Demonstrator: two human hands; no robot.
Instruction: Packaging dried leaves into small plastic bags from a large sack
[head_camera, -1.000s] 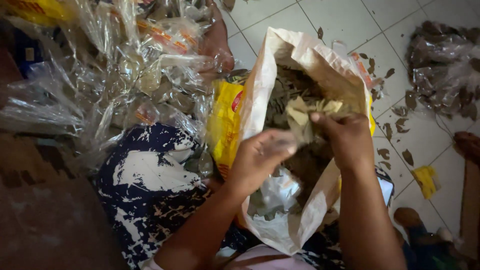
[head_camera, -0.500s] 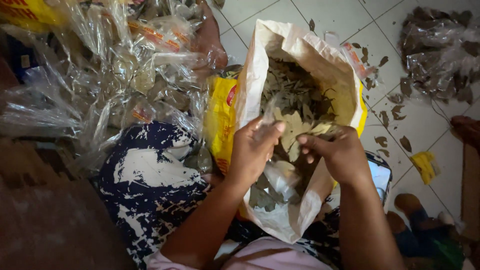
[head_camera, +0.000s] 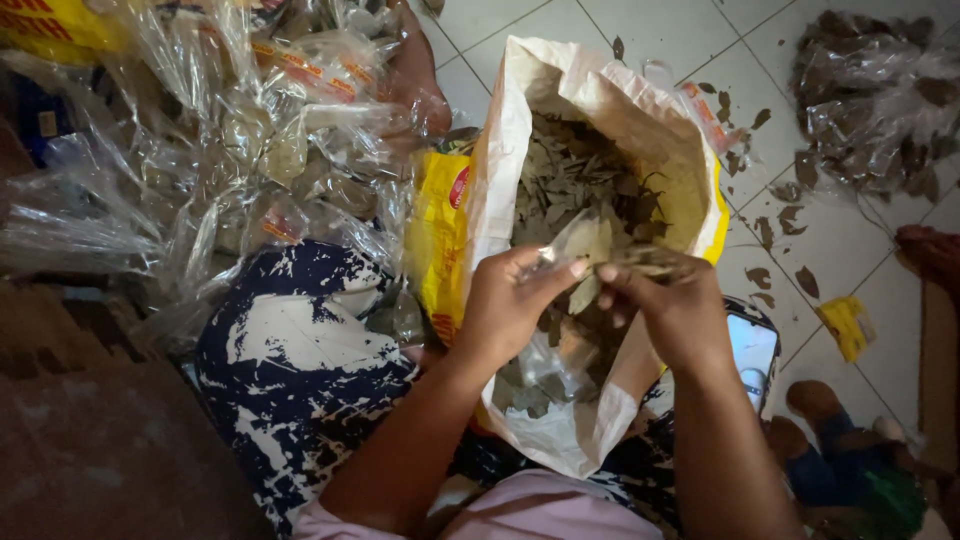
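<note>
I am pinching a bunch of dry leaves (head_camera: 590, 255) with both my left hand (head_camera: 505, 310) and right hand (head_camera: 672, 305), just over the open sack (head_camera: 505, 140) of leaves; clear bags (head_camera: 230, 150) are lying beyond on the left.

White tiled floor (head_camera: 690, 35) w/ scattered dry leaves (head_camera: 775, 230), yellow packet (head_camera: 846, 327), clear leaf bag (head_camera: 875, 95)

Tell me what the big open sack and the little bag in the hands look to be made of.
Big sack: looks like woven plastic, matte off-white inside, yellow printed outside; it stands stiffly and creases in folds. Small bag: thin clear plastic film, glossy and crinkled, dried leaves visible through it, pinched between left hand and right hand.
</note>
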